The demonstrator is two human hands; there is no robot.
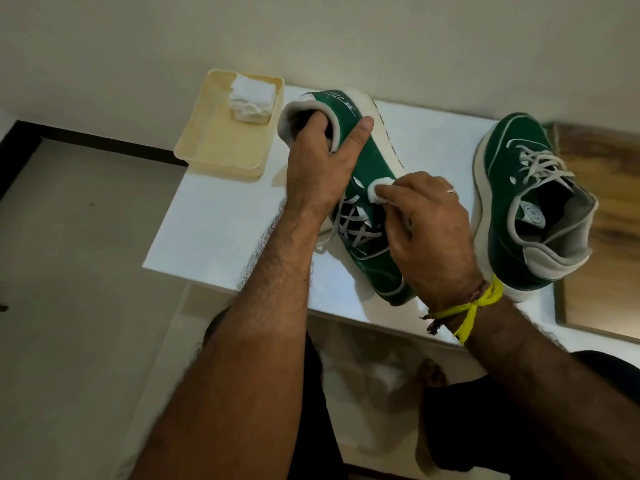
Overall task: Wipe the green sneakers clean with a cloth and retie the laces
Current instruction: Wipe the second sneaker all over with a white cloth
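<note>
Cream tray [194,147] beside gripped sneaker [375,161], second sneaker [509,216] right, hands clutching sneaker, cloth [379,190]

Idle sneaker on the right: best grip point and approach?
Take the idle sneaker at its heel collar, from above on the near side. It rests on its sole on the white table, with the opening wide and facing up, so fingers can hook inside, thumb outside.

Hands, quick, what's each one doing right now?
Left hand: closed on the sneaker at its heel collar.
Right hand: closed on a white cloth, pressed against that sneaker.
</note>
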